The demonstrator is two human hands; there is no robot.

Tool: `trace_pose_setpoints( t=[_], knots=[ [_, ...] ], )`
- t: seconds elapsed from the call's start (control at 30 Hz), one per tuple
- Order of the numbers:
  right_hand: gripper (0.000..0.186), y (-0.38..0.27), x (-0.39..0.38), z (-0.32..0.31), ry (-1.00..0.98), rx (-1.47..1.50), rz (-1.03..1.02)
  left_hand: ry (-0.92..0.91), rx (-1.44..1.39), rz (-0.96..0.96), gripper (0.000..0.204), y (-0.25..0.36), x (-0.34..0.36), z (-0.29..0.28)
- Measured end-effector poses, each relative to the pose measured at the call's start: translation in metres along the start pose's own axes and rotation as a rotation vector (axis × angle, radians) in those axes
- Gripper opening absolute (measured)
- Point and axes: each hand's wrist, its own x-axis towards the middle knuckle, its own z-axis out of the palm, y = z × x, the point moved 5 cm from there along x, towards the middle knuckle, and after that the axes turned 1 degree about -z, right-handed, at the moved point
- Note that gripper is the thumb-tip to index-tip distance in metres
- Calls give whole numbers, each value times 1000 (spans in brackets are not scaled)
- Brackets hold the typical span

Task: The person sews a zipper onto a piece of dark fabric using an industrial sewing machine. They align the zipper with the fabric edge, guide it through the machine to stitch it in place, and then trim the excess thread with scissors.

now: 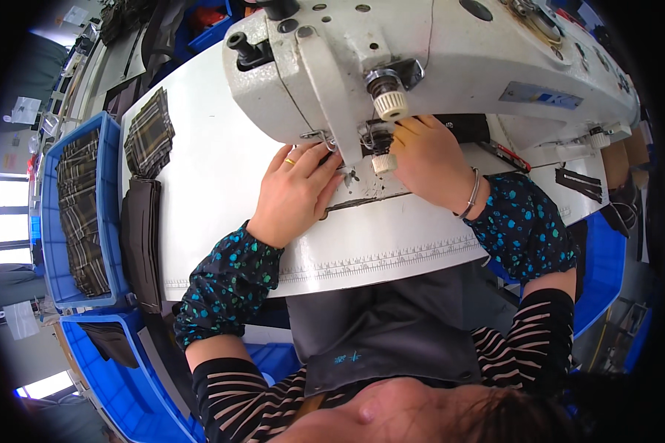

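Note:
A white sewing machine point(303, 81) spans the top of a white table point(222, 199). My left hand point(292, 193) lies on the table just left of the needle area, fingers stretched out and a ring on one. Its fingertips reach under the machine head, touching the edge of something dark that is mostly hidden. My right hand point(432, 162) rests to the right of the ribbed tension knob point(384, 163), and the machine covers its fingertips. Whether it grips anything cannot be seen. A black piece point(467, 128) lies just beyond that hand.
Plaid fabric pieces point(149, 136) and a dark fabric stack point(142, 240) lie at the table's left. A blue bin point(111, 221) holds more plaid pieces; another blue bin point(118, 362) stands nearer. A red-and-black cutter point(508, 156) and dark strips point(578, 184) lie right.

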Motion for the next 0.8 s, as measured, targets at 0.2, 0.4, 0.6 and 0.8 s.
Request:
trace_pose_setpoints(
  t=[0.2, 0.4, 0.6, 0.8],
  knots=[
    [32, -38, -10, -14, -43, 26, -114, 13, 79, 53, 31, 3, -2, -3],
    [24, -54, -13, -17, -6, 129, -249, -15, 73, 48, 40, 3, -3, -1],
    [55, -36, 0, -5, 46, 76, -143, -74, 19, 27, 53, 3, -5, -2],
    [55, -29, 1, -8, -19, 50, -146, -68, 92, -51, 61, 20, -11, 3]
  ],
)
